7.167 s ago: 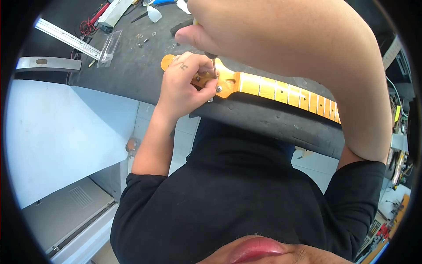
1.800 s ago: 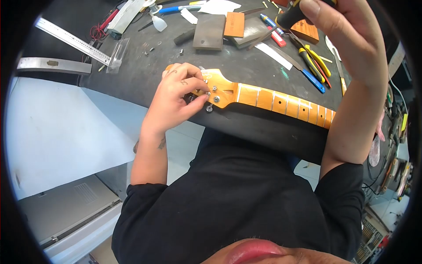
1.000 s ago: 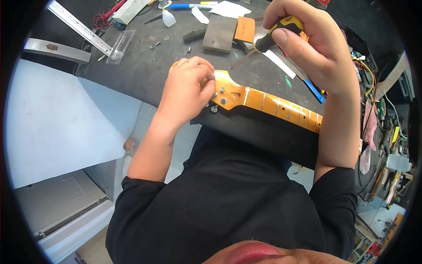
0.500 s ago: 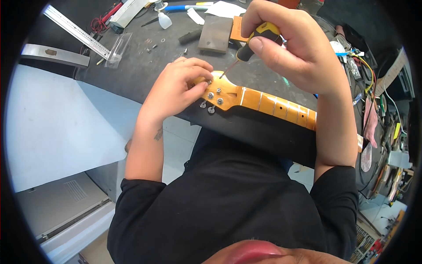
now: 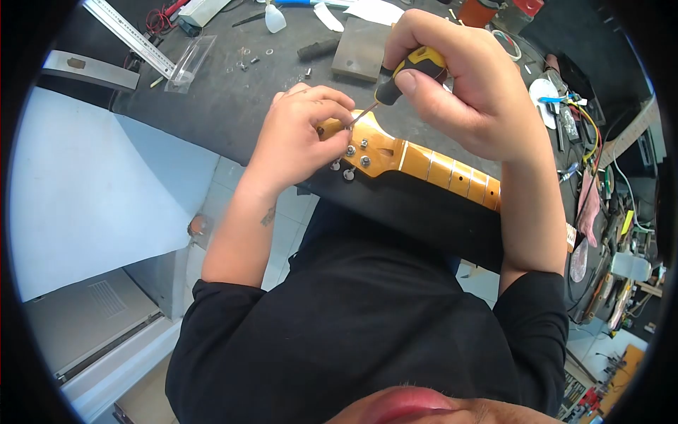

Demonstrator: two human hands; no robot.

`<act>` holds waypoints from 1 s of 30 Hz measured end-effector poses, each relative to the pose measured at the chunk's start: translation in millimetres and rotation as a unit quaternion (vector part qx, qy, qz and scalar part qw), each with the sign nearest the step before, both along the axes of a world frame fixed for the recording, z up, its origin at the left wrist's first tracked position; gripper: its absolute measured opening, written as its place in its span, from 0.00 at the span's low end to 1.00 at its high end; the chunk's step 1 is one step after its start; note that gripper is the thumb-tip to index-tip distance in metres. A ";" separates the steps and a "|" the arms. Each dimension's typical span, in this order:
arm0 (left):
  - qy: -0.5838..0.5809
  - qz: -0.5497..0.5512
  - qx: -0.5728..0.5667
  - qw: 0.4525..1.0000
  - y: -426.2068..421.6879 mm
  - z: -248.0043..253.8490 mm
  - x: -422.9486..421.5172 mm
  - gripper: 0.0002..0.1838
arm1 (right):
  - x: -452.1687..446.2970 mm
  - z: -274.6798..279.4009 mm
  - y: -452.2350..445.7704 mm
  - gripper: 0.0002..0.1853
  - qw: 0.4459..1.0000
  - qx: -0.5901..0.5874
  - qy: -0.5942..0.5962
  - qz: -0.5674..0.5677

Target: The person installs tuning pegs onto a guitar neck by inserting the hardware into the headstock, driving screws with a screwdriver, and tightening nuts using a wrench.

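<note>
An amber guitar neck (image 5: 441, 169) lies across the table edge, its headstock (image 5: 385, 161) at the left end with several metal tuning posts (image 5: 365, 161) and tuner knobs below. My left hand (image 5: 304, 138) rests over the headstock's end, thumb and fingers bent together near the screwdriver tip. Whatever is pinched there is hidden by the fingers. My right hand (image 5: 470, 99) is wrapped around the yellow and black handle of a screwdriver (image 5: 387, 90). Its shaft slants down left, and the tip meets the headstock area beside my left fingertips.
Behind the neck sit a grey block (image 5: 358, 51), a dark cylinder (image 5: 318, 51) and small metal parts (image 5: 255, 61). A small bottle (image 5: 275, 19), a metal ruler (image 5: 134, 39) and a plastic bag (image 5: 189, 65) lie farther back. Cables and tools crowd the right side (image 5: 590, 134).
The view has shifted slightly, so the headstock appears farther right. Relative to the headstock, the screwdriver tip has moved left, up against my left fingertips. My right hand keeps its grip.
</note>
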State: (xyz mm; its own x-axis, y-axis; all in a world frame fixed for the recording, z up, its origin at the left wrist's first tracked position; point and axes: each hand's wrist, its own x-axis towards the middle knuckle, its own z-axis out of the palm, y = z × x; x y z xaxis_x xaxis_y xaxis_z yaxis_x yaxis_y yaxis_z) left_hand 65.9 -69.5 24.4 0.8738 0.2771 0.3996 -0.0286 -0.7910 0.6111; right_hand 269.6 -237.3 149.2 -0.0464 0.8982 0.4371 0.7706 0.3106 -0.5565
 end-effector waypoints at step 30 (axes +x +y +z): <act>-0.056 0.040 0.057 0.996 -9.3 -12.8 -4.4 0.05 | -44.4 80.5 24.9 0.11 0.952 -0.217 -0.216 0.017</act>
State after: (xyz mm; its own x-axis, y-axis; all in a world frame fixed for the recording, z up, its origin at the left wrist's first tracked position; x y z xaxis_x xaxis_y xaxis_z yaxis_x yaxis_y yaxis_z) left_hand 61.5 -78.8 11.5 0.7989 0.2907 0.5265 -0.0265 -0.8576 0.5137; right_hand 225.2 -212.4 229.7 -0.1701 0.9846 -0.0406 0.9504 0.1531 -0.2706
